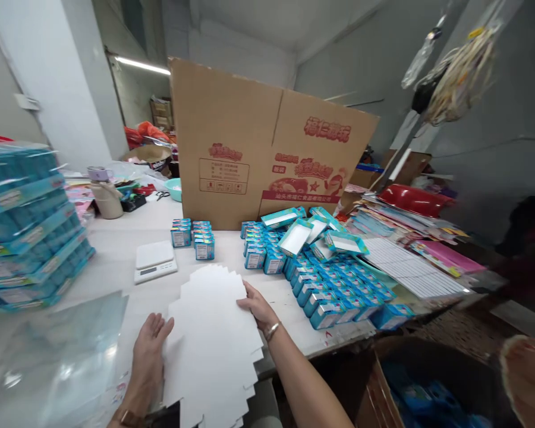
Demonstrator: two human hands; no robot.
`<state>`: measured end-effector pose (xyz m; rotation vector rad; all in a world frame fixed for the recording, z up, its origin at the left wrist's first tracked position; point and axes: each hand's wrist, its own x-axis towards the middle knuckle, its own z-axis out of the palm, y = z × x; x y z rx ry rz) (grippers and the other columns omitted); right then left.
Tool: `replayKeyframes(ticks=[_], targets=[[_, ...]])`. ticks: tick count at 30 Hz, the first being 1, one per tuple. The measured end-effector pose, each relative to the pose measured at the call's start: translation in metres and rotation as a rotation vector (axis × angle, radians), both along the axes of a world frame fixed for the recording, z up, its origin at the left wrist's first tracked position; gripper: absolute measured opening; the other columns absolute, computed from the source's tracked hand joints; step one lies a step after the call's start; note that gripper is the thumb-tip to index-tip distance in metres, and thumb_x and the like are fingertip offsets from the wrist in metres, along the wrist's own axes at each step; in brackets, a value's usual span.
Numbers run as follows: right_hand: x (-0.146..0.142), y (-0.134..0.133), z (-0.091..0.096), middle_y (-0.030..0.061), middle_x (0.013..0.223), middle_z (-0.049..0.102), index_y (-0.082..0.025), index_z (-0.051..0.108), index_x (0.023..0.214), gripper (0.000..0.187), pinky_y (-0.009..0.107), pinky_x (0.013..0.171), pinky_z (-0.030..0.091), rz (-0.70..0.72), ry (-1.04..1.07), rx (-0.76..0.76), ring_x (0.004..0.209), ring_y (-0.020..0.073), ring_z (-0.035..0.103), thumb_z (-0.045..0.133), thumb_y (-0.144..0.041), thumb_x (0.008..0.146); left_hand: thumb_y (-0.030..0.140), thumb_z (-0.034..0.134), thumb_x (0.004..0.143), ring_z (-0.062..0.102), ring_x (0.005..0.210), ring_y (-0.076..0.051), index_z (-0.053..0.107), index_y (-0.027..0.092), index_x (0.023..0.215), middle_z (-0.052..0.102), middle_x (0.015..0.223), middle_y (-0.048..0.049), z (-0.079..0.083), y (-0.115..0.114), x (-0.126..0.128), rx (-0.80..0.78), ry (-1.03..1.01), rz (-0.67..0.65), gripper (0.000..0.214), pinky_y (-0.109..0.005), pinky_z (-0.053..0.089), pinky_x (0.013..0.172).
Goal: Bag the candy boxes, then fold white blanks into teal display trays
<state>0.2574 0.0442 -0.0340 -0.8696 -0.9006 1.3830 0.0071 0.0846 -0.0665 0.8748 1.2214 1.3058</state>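
Note:
A fanned stack of flat white card sheets [211, 339] lies on the white table [125, 244] right in front of me. My left hand [148, 351] rests flat against the stack's left edge, fingers stretched out. On the stack's right edge, my right hand [257, 306] presses with its fingers together; a bracelet shows on that wrist. Behind the sheets sits a small white digital scale [155, 260].
Several small blue boxes [334, 285] crowd the table's right half, with a few open blue trays [296, 236]. A big upright cardboard carton [267, 148] stands behind. Shrink-wrapped blue packs [24, 232] pile at left, clear film [57, 356] lies front left, printed sheets [410, 267] at right.

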Motion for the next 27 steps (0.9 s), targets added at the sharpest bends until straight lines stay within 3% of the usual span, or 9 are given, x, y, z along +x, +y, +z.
replayKeyframes(ticks=[3, 7, 10, 12, 15, 20, 22, 25, 27], targets=[[-0.008, -0.013, 0.000, 0.0012, 0.117, 0.064, -0.029, 0.045, 0.132, 0.071, 0.038, 0.085, 0.047, -0.049, 0.120, 0.015, 0.098, 0.0239, 0.063, 0.063, -0.018, 0.064, 0.032, 0.072, 0.071, 0.045, 0.127, -0.026, 0.047, 0.021, 0.126, 0.049, 0.137, -0.0094, 0.021, -0.001, -0.006, -0.036, -0.037, -0.070, 0.061, -0.038, 0.037, 0.107], [-0.007, -0.021, 0.002, 0.0007, 0.126, 0.059, -0.032, 0.041, 0.135, 0.075, 0.040, 0.092, 0.045, -0.059, 0.164, -0.017, 0.107, 0.0245, 0.060, 0.065, -0.018, 0.066, 0.032, 0.074, 0.068, 0.069, 0.086, -0.028, 0.056, 0.017, 0.110, 0.071, 0.098, -0.0103, 0.043, -0.014, -0.006, -0.270, -0.297, -0.384, 0.048, -0.041, 0.057, 0.074], [0.000, -0.018, 0.005, 0.0061, 0.119, 0.064, -0.025, 0.050, 0.129, 0.061, 0.041, 0.089, 0.047, -0.092, 0.146, -0.031, 0.102, 0.0257, 0.062, 0.069, -0.028, 0.071, 0.032, 0.076, 0.067, 0.070, 0.069, -0.026, 0.057, 0.017, 0.104, 0.072, 0.085, -0.0081, 0.050, -0.024, 0.001, -0.315, -0.312, -0.400, 0.044, -0.038, 0.057, 0.060], [0.001, -0.016, 0.006, 0.0081, 0.113, 0.067, -0.023, 0.052, 0.127, 0.057, 0.042, 0.086, 0.048, -0.142, 0.124, -0.048, 0.098, 0.0260, 0.065, 0.068, -0.037, 0.073, 0.033, 0.077, 0.066, 0.070, 0.070, -0.026, 0.059, 0.016, 0.100, 0.073, 0.084, -0.0094, 0.054, -0.027, 0.006, -0.261, -0.261, -0.402, 0.042, -0.035, 0.056, 0.059], [-0.002, -0.015, 0.007, 0.0067, 0.114, 0.066, -0.026, 0.042, 0.134, 0.066, 0.042, 0.084, 0.050, -0.185, 0.075, -0.051, 0.096, 0.0256, 0.065, 0.067, -0.039, 0.075, 0.035, 0.078, 0.064, 0.070, 0.071, -0.027, 0.062, 0.014, 0.095, 0.073, 0.083, -0.0122, 0.058, -0.027, 0.012, -0.211, -0.169, -0.394, 0.041, -0.034, 0.056, 0.060], [-0.006, -0.018, 0.013, 0.0041, 0.125, 0.060, -0.031, 0.035, 0.138, 0.070, 0.039, 0.088, 0.048, -0.230, 0.009, -0.025, 0.103, 0.0242, 0.062, 0.067, -0.033, 0.076, 0.041, 0.076, 0.066, 0.069, 0.077, -0.028, 0.062, 0.012, 0.098, 0.072, 0.086, -0.0143, 0.056, -0.021, 0.006, -0.303, -0.095, -0.383, 0.046, -0.034, 0.056, 0.062], [-0.007, -0.019, 0.016, 0.0037, 0.124, 0.060, -0.031, 0.038, 0.136, 0.066, 0.040, 0.087, 0.048, -0.201, 0.027, -0.029, 0.103, 0.0245, 0.062, 0.066, -0.033, 0.076, 0.041, 0.074, 0.069, 0.069, 0.081, -0.027, 0.059, 0.013, 0.109, 0.072, 0.092, -0.0134, 0.059, -0.018, 0.000, -0.300, -0.170, -0.453, 0.051, -0.032, 0.055, 0.063], [-0.012, -0.018, 0.018, 0.0040, 0.120, 0.062, -0.031, 0.039, 0.134, 0.065, 0.041, 0.085, 0.049, -0.134, 0.079, -0.038, 0.100, 0.0254, 0.063, 0.066, -0.032, 0.076, 0.034, 0.068, 0.076, 0.068, 0.088, -0.025, 0.046, 0.023, 0.129, 0.069, 0.105, -0.0095, 0.072, -0.012, -0.003, -0.138, -0.416, -0.567, 0.058, -0.033, 0.055, 0.070], [-0.016, -0.017, 0.018, 0.0038, 0.116, 0.064, -0.031, 0.038, 0.133, 0.065, 0.042, 0.085, 0.049, -0.103, 0.109, -0.044, 0.099, 0.0257, 0.064, 0.067, -0.031, 0.075, 0.031, 0.064, 0.079, 0.067, 0.093, -0.024, 0.037, 0.029, 0.135, 0.065, 0.113, -0.0074, 0.079, -0.007, -0.001, -0.043, -0.540, -0.569, 0.063, -0.035, 0.054, 0.075]])
